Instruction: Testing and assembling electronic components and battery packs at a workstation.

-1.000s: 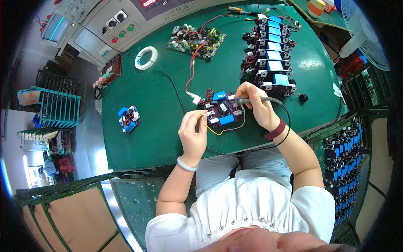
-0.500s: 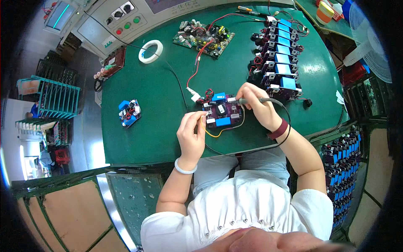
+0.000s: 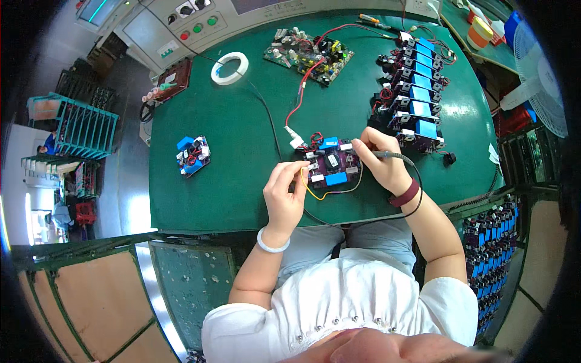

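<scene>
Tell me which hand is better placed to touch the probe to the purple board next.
Right. The right hand grips the black probe, its tip at the purple board's edge. The left hand only rests at the board's left side by the yellow wire.

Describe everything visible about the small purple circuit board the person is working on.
The board is a small purple circuit board lying flat on the green table, near its front edge. It carries two blue box-shaped parts, white connectors and a dark round part in the middle. Red wires curl at its upper left; a yellow wire loops below it. The left hand touches its left edge, and the right hand holds a pen-like tool at its right edge.
</scene>
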### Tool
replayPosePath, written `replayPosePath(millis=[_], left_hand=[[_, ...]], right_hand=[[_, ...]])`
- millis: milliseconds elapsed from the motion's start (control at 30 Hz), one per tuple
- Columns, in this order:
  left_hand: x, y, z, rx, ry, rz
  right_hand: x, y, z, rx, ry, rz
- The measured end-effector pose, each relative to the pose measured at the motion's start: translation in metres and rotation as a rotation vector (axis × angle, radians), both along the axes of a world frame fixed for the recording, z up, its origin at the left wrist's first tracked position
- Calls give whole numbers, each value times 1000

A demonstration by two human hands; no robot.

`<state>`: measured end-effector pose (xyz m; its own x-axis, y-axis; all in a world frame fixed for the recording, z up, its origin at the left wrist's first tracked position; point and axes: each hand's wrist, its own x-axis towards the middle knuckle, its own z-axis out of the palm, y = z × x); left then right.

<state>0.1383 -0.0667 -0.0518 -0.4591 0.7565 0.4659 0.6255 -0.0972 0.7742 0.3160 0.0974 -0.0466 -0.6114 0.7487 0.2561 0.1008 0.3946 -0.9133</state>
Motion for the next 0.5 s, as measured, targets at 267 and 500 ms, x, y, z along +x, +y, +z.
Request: replayPosePath(millis=[267, 500], left_hand=[[0, -2, 4, -44, -33, 20], [0, -2, 5, 0, -50, 6]], right_hand=[[-1, -2, -2, 34, 3, -2], [-2, 0, -5, 61, 2, -6]])
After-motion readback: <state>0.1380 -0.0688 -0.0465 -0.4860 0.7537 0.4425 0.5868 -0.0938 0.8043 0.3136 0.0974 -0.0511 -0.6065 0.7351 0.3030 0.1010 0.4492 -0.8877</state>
